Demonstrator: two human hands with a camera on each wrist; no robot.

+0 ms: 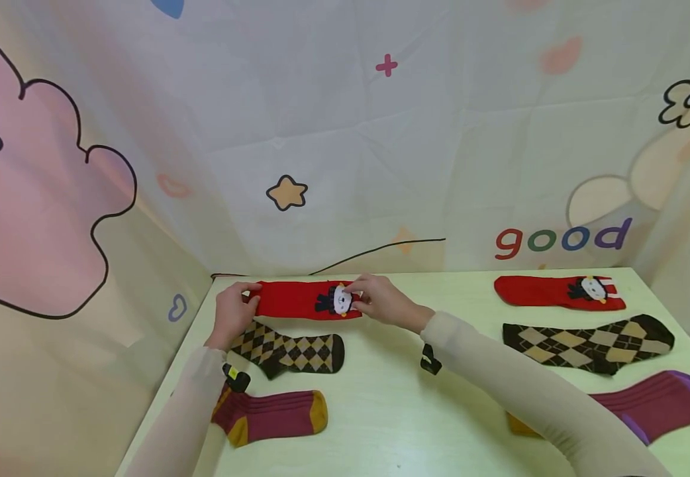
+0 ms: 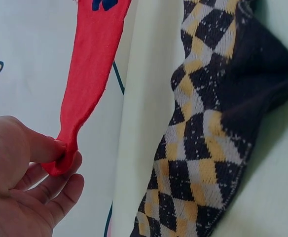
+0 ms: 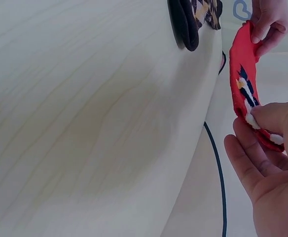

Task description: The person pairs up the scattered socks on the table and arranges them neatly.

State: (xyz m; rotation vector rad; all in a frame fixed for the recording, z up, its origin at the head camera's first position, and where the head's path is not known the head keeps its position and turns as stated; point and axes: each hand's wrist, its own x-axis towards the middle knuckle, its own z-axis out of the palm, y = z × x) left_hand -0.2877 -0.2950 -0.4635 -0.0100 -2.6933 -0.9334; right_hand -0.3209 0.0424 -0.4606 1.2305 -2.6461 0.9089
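Observation:
A red sock (image 1: pixel 291 299) with a white animal face and dark bow is stretched level between both hands at the table's back left. My left hand (image 1: pixel 233 313) pinches one end of it between thumb and fingers; in the left wrist view that end (image 2: pixel 64 148) bunches in the grip. At the face end, my right hand (image 1: pixel 388 301) pinches the sock, its thumb over the face in the right wrist view. Just in front lies an argyle sock (image 1: pixel 303 352) in black, tan and cream, partly behind the left hand. A maroon sock (image 1: pixel 282 414) with mustard heel and toe lies nearer.
On the table's right side lie another red sock (image 1: pixel 536 291) with a face, an argyle sock (image 1: pixel 589 341), and a maroon sock (image 1: pixel 657 401) with purple heel and toe, partly covered by the right sleeve (image 1: pixel 512 377). A printed curtain (image 1: pixel 345 132) hangs behind the table.

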